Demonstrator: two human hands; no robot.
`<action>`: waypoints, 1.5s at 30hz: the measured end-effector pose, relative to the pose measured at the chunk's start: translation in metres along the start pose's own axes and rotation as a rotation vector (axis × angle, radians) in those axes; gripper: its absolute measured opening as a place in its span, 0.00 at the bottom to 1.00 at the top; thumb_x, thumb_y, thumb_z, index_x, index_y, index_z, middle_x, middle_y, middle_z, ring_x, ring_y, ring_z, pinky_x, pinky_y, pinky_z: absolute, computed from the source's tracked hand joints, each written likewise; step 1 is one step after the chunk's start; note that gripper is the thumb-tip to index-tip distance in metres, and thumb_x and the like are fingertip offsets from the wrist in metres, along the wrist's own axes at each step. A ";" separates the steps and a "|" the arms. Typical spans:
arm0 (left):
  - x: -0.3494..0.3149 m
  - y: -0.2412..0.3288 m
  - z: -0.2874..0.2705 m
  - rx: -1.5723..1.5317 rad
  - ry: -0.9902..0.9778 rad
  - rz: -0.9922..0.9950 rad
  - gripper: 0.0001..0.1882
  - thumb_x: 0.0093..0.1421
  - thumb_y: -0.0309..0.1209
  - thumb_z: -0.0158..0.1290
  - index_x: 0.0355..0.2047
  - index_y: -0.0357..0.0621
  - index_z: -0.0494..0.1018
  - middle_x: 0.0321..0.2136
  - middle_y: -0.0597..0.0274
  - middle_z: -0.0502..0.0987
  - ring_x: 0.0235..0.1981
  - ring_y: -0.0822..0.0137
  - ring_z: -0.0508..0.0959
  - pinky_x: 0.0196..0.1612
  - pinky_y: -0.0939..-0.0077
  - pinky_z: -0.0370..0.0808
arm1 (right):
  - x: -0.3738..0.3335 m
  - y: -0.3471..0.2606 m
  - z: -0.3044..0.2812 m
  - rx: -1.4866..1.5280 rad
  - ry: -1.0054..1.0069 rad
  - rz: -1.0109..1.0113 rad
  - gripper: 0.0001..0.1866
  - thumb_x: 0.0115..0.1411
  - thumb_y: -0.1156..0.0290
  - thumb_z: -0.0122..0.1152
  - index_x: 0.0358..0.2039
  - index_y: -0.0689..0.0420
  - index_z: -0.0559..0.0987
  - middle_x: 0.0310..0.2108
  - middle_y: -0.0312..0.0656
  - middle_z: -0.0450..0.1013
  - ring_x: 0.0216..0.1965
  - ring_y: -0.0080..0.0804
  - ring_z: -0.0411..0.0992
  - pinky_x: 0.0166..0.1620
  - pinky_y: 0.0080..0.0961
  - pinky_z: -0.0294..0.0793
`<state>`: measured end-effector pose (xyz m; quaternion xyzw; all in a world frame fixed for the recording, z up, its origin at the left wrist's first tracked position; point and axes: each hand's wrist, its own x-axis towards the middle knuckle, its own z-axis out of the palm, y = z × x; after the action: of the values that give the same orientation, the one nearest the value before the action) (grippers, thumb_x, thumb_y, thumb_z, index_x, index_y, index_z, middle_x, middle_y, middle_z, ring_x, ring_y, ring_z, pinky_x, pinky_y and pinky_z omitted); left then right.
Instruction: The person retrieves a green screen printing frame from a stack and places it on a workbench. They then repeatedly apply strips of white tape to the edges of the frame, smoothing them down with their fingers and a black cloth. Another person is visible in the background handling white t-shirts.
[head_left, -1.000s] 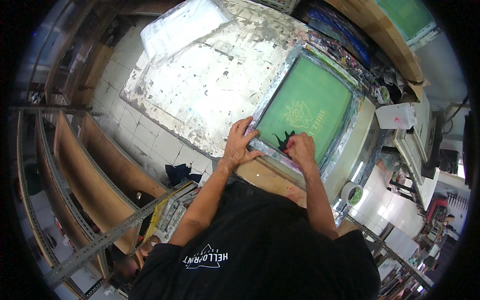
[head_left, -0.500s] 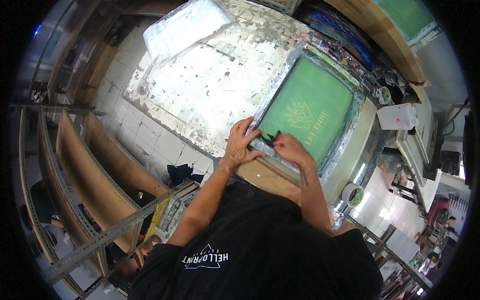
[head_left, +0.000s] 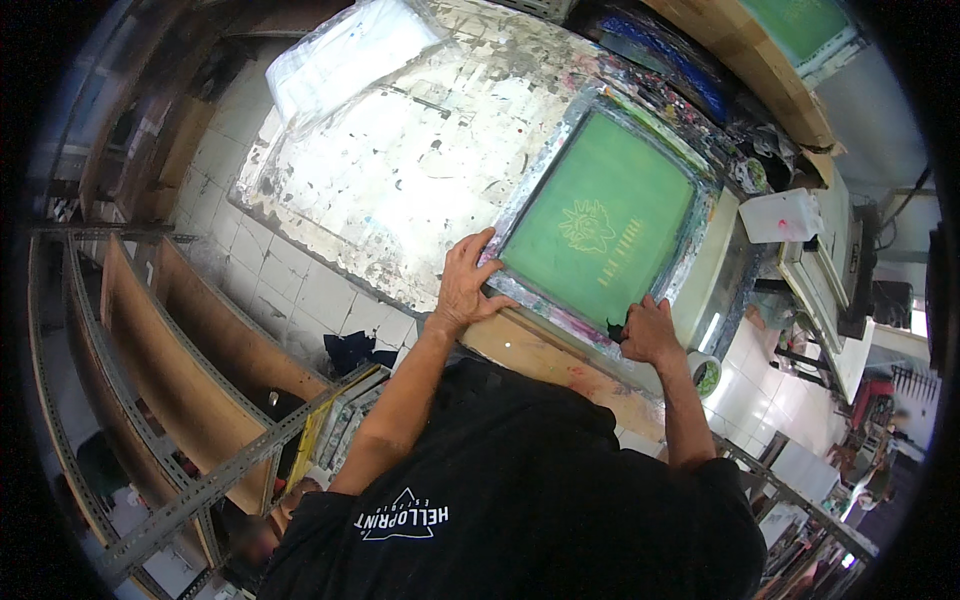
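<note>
A screen-printing frame (head_left: 528, 203) with a green mesh (head_left: 622, 180) lies tilted on the worktable; a pale line drawing and lettering show on the mesh. My left hand (head_left: 463, 285) rests on the frame's near left corner, fingers spread and thumb along the near edge. My right hand (head_left: 650, 332) is closed at the near right part of the frame, fingers curled round a small dark thing (head_left: 615, 331). Only the end of that dark piece shows against the mesh, so its kind is hard to make out.
The paint-stained white table (head_left: 400, 190) bears a plastic-wrapped white bundle (head_left: 350, 55) at its far left. A tape roll (head_left: 706, 375) and a white plastic tub (head_left: 782, 216) stand to the right. Wooden shelves (head_left: 185, 325) on a metal rack are at left.
My right hand has slid rightward along the near side of the mesh with the dark thing, away from my left hand. My left hand stays on the frame's corner. The whole view has shifted slightly.
</note>
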<state>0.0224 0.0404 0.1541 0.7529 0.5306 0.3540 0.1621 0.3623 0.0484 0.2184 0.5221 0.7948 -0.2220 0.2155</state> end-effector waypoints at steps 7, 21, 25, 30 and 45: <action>0.001 0.001 0.005 -0.016 0.028 0.017 0.34 0.36 0.56 0.68 0.33 0.39 0.76 0.57 0.41 0.65 0.55 0.40 0.65 0.57 0.47 0.63 | 0.020 0.012 0.001 0.347 0.297 -0.119 0.09 0.41 0.72 0.57 0.23 0.59 0.81 0.26 0.50 0.75 0.35 0.50 0.74 0.41 0.43 0.72; 0.003 -0.001 0.006 -0.006 0.027 0.034 0.34 0.34 0.56 0.68 0.31 0.39 0.75 0.56 0.40 0.65 0.56 0.41 0.65 0.57 0.49 0.62 | 0.042 0.000 0.026 -0.190 0.348 0.204 0.04 0.40 0.76 0.63 0.21 0.57 0.81 0.24 0.48 0.76 0.39 0.43 0.72 0.44 0.40 0.60; 0.003 -0.001 0.006 -0.038 0.026 0.016 0.34 0.33 0.55 0.69 0.32 0.40 0.75 0.56 0.40 0.65 0.56 0.41 0.65 0.57 0.49 0.62 | 0.067 0.023 0.020 -0.252 0.495 0.193 0.04 0.40 0.77 0.63 0.20 0.57 0.81 0.23 0.48 0.76 0.38 0.43 0.71 0.44 0.39 0.60; 0.003 0.000 0.004 0.004 0.019 0.001 0.33 0.33 0.53 0.70 0.32 0.39 0.75 0.56 0.41 0.65 0.56 0.41 0.65 0.57 0.49 0.62 | 0.061 0.032 0.013 -0.219 0.365 0.002 0.03 0.37 0.78 0.61 0.16 0.56 0.79 0.21 0.49 0.74 0.33 0.44 0.72 0.39 0.39 0.65; 0.003 -0.001 0.006 0.004 0.014 0.000 0.35 0.34 0.55 0.69 0.33 0.38 0.75 0.57 0.42 0.65 0.56 0.41 0.64 0.57 0.49 0.63 | 0.124 -0.085 0.001 0.481 0.390 -0.224 0.03 0.40 0.72 0.65 0.18 0.53 0.79 0.25 0.42 0.74 0.33 0.47 0.74 0.38 0.40 0.72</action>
<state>0.0271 0.0438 0.1502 0.7507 0.5325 0.3583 0.1569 0.2394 0.1088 0.1576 0.5002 0.7982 -0.3215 -0.0960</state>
